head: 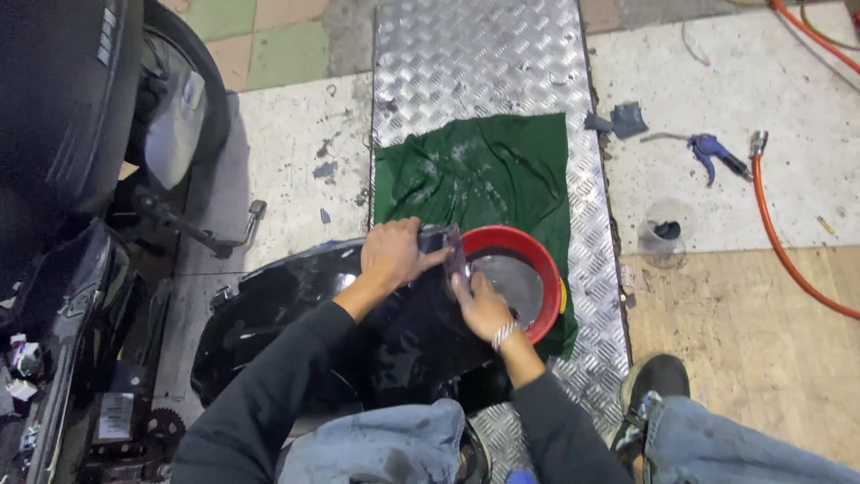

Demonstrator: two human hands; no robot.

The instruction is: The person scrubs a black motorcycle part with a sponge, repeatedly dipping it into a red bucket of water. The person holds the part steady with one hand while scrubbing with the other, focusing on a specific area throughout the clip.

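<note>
While both hands — left, right — grip a black panel, a red basin sits alongside.

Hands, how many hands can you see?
2. The left hand grips the top edge of the glossy black panel. The right hand, with a bracelet at the wrist, presses the panel's edge beside the red basin. No other hands show.

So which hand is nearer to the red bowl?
The right hand: it is at the rim of the red bowl, partly over it. The left hand is farther left, on the black panel.
</note>
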